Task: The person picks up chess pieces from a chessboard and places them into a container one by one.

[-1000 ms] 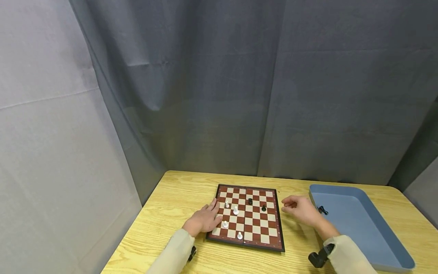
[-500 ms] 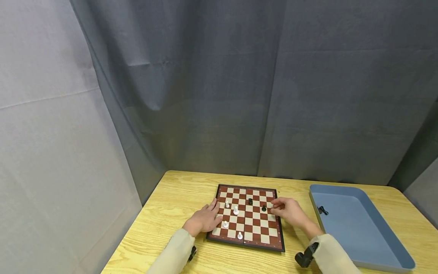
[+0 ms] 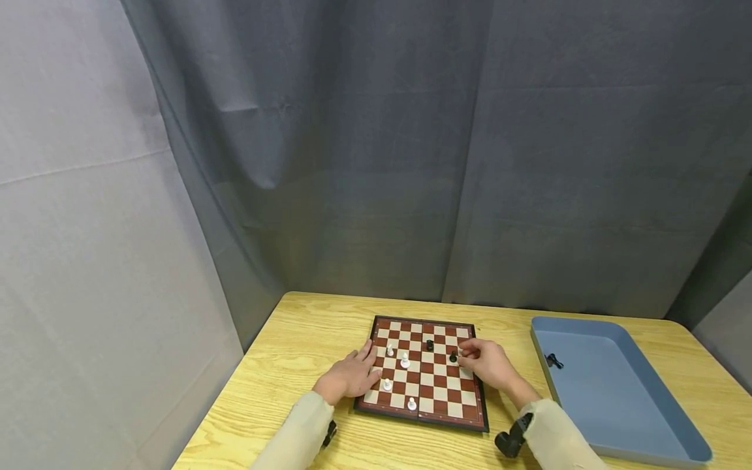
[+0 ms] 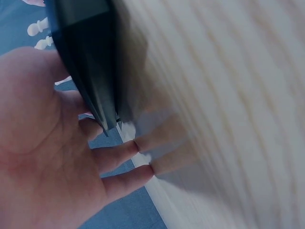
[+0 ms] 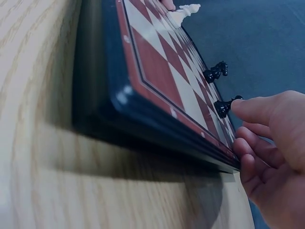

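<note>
The chessboard (image 3: 442, 418) lies unfolded on the table. My left hand (image 3: 350, 375) rests at its left edge with fingers extended; in the left wrist view its palm (image 4: 43, 143) is beside the dark board rim (image 4: 90, 62). My right hand (image 3: 490, 365) reaches over the right edge, thumb and fingertips right beside a black pawn (image 3: 453, 357). In the right wrist view the thumb (image 5: 257, 109) overlaps the top of that pawn (image 5: 222, 109); no firm pinch shows. A black knight (image 3: 430, 345) stands farther left. Several white pieces (image 3: 405, 361) stand on the left half.
A blue-grey tray (image 3: 646, 391) sits to the right on the wooden table (image 3: 329, 313). Small black pieces (image 3: 554, 361) lie in it by its left wall. Grey curtains (image 3: 376, 163) hang behind the table and at the left.
My right hand has moved left from between the tray and board, over the right edge, to the black pawn. The left hand and the standing pieces have stayed in place.
</note>
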Tool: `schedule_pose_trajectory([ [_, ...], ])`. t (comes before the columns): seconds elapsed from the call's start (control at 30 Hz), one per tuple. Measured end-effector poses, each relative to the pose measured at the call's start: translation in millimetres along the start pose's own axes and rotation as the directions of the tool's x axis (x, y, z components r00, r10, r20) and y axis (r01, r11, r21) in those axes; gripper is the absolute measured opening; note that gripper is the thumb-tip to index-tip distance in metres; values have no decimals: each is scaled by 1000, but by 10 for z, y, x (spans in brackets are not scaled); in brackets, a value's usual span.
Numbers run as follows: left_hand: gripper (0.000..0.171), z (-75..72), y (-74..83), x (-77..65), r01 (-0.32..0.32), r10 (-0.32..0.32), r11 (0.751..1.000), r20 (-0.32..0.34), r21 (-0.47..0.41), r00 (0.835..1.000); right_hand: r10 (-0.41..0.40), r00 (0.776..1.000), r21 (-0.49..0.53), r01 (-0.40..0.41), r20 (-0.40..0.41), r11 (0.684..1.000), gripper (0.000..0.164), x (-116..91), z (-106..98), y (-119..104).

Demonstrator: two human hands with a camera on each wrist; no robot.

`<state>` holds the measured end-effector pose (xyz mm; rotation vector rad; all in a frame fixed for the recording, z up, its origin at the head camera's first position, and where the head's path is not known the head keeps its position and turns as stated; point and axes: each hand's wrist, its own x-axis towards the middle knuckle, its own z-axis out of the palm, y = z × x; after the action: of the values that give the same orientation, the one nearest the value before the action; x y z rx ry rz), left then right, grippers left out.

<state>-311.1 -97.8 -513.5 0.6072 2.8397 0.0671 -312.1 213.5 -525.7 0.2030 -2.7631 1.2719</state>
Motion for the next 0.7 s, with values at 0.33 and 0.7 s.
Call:
schedule_pose_trajectory([
  [0.33, 62, -14, 9, -14, 0, 1, 1000, 10, -20, 1000, -17, 1000, -42, 17, 0, 999, 25, -11, 62, -10],
  [0.7, 63, -29, 25, -15, -2, 2, 1000, 12, -16, 1000, -61, 998, -145, 56, -30, 988, 24, -7, 119, 27],
])
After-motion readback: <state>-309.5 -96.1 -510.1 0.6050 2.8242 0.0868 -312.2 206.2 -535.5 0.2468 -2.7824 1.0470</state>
